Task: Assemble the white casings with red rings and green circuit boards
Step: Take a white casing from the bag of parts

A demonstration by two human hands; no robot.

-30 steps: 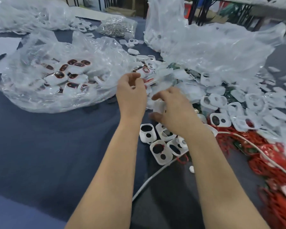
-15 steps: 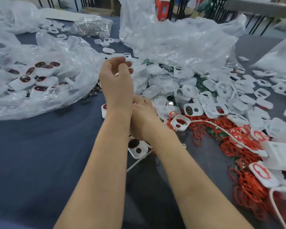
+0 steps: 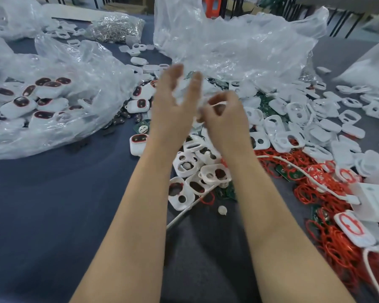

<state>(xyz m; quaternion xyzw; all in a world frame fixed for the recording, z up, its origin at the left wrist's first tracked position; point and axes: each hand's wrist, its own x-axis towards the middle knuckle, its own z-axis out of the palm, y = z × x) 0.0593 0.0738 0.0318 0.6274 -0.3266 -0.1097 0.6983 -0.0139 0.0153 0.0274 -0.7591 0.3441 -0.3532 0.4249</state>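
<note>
Because both hands work lifted above the table (image 3: pixel 42 204), clear of the heap, the part in hand can be turned without snagging on its neighbours. The right hand (image 3: pixel 225 121) has its fingers curled, thumb and forefinger pinching what looks like a white casing (image 3: pixel 217 104), though blur keeps its shape uncertain. The left hand (image 3: pixel 173 106) is just beside it, fingers straight and spread, holding nothing; I judge it ready to steady the piece or fetch the next one. Loose casings (image 3: pixel 280 136) lie heaped under and to the right of the hands, with red rings (image 3: pixel 304 193) tangled nearer the person and green boards (image 3: pixel 143 128) showing here and there among the parts. Finished units (image 3: pixel 22 103) sit in a bag (image 3: pixel 92 68) on the left. A white cable (image 3: pixel 190 207) crosses the rings and passes below the right forearm, and a big crumpled bag (image 3: pixel 238 47) rises just behind the heap; either could hamper a reach into the piles.
</note>
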